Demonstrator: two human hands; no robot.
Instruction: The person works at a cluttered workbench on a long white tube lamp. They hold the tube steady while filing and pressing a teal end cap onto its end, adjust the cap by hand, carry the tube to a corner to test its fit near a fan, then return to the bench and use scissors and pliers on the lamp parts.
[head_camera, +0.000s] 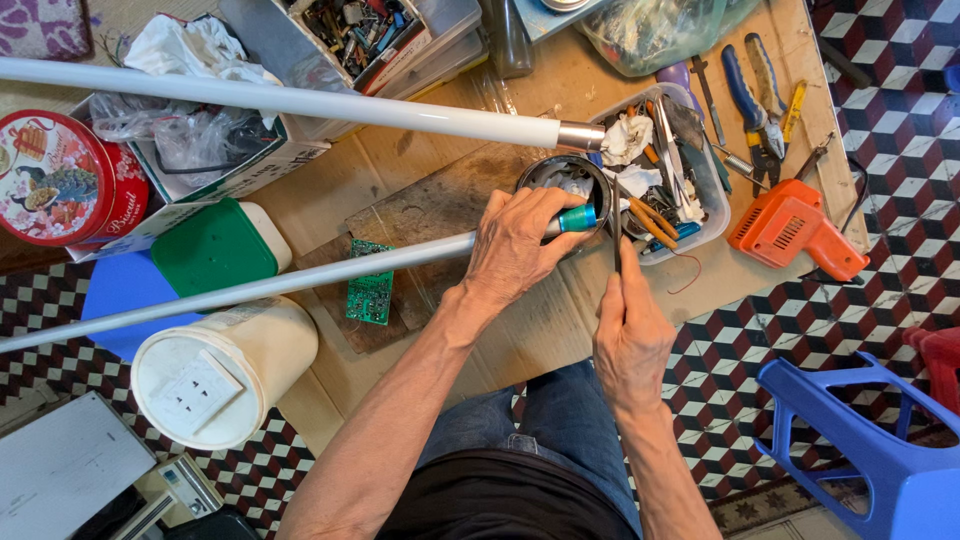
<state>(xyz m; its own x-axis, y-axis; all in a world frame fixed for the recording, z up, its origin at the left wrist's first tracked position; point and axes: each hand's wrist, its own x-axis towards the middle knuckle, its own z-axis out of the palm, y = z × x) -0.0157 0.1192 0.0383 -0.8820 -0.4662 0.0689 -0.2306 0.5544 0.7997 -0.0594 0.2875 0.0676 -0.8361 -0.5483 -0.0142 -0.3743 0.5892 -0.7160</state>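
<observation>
My left hand (515, 250) is wrapped tight around the end of a long white tube lamp (300, 278), fingers closed on it just short of its teal end cap (578, 218), right at the middle of the frame. The tube runs away to the lower left, across the cardboard-covered bench (430, 165) and over a small green circuit board (370, 283). My right hand (630, 330) sits just below and to the right, pinched shut on a thin dark tool (616, 225) whose tip points up beside the cap; I can't tell whether the tip touches it. Behind the cap stands a round metal tin (560, 175) with scraps inside. A second white tube (300, 100) lies across the upper part of the frame, its metal end (580, 135) just above the tin. To the right, a clear plastic tray (715, 205) holds rags and small tools, and an orange electric drill (795, 228) lies beyond it. Blue-handled pliers (750, 95) rest at upper right. A white bucket (225, 370) stands at lower left, a green-lidded box (215, 247) above it.
</observation>
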